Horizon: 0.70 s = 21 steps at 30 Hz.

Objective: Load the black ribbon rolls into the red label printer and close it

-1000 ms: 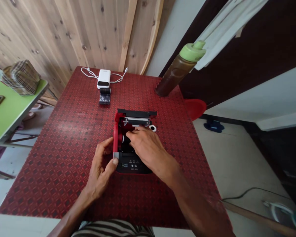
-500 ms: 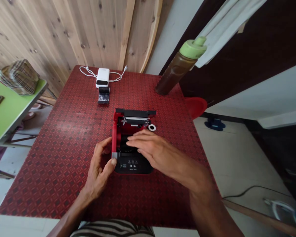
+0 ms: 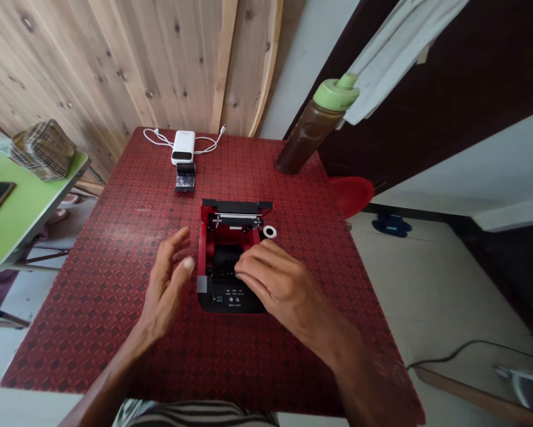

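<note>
One left hand [image 3: 166, 284], one right hand [image 3: 284, 290], one open red receipt printer [image 3: 228, 237]; around the printer, one white power bank [image 3: 182, 147] at eleven o'clock, one green-capped bottle [image 3: 308, 139] at one, one white ring [image 3: 265, 232] at two

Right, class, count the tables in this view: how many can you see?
2: the red patterned table fills the centre of the view, and the green-topped table stands at the left edge, partly cut off. Others may lie out of view.

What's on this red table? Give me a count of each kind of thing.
Printer: 1
Power bank: 1
White cable: 1
Small black block: 1
White ring: 1
Bottle: 1
Total: 6
</note>
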### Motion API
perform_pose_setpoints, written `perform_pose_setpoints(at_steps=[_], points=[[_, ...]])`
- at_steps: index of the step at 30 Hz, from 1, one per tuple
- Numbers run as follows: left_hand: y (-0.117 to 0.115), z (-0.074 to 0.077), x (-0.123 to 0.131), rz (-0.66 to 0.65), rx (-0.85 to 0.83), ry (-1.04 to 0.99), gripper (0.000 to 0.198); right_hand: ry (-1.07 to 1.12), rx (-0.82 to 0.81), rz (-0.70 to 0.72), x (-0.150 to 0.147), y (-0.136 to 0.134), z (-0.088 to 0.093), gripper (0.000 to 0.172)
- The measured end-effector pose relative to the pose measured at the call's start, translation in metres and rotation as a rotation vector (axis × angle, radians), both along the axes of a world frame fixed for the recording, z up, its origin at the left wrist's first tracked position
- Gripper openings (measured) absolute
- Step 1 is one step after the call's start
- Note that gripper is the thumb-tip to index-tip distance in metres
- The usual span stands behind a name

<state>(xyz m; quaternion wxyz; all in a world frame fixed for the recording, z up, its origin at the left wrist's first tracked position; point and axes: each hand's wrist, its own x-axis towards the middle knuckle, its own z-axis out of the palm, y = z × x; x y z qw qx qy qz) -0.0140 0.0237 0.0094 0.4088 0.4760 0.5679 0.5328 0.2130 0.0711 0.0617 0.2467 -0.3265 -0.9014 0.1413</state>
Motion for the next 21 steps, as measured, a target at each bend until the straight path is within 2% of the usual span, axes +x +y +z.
perform_pose_setpoints(at_steps=[3,5,9,13,16,19,21], points=[[0.033,0.015,-0.004,0.004,0.124,0.058,0.057,0.051,0.112,-0.069,0.002,-0.017,-0.006,0.027],[0.053,0.023,-0.004,-0.010,0.175,0.088,0.049,0.043,0.202,-0.105,0.001,-0.026,-0.009,0.024],[0.068,0.030,0.004,-0.002,0.164,0.062,0.040,0.043,0.366,-0.151,0.001,-0.040,-0.014,0.020],[0.054,0.029,0.010,0.027,0.109,-0.006,0.027,0.034,0.463,-0.217,0.002,-0.051,-0.019,0.023],[0.034,0.021,0.013,0.015,0.006,-0.103,0.023,0.004,0.498,-0.280,0.003,-0.057,-0.023,0.023],[0.015,0.008,0.016,0.016,-0.146,-0.268,0.062,0.026,0.436,-0.326,0.001,-0.058,-0.027,0.021],[0.006,0.001,0.017,0.003,-0.228,-0.322,0.069,0.063,0.343,-0.319,-0.002,-0.057,-0.031,0.025]])
